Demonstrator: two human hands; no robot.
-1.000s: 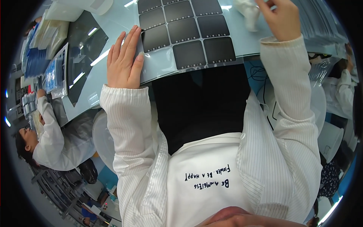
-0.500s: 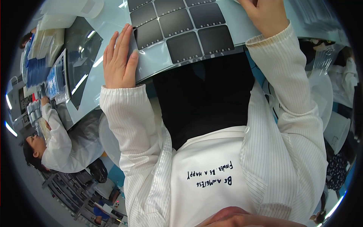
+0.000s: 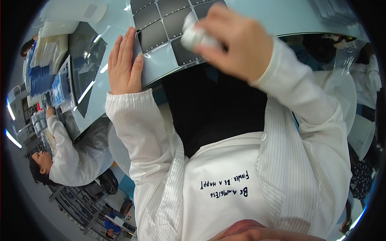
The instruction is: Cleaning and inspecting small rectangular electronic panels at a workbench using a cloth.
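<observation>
My left hand lies flat on the table, its fingers stretched out beside the left edge of a grid of dark, rounded rectangular panels. Small light marks run along one edge of each panel. Over the near right part of the grid, my right hand, blurred by motion, is closed on a crumpled white wad, which looks like a cloth or wipe. Hand and wad hide several of the panels. Whether the wad touches the panel surface, I cannot tell.
The glossy pale table ends at an edge just in front of my lap. A translucent white container stands at the far left. Beyond it are stacks of bluish sheets and a co-worker in white. Clear plastic sheets lie far right.
My right hand has swung left and nearer to me, from the table's far right onto the panels, bringing the white wad into view. My left hand has hardly moved.
</observation>
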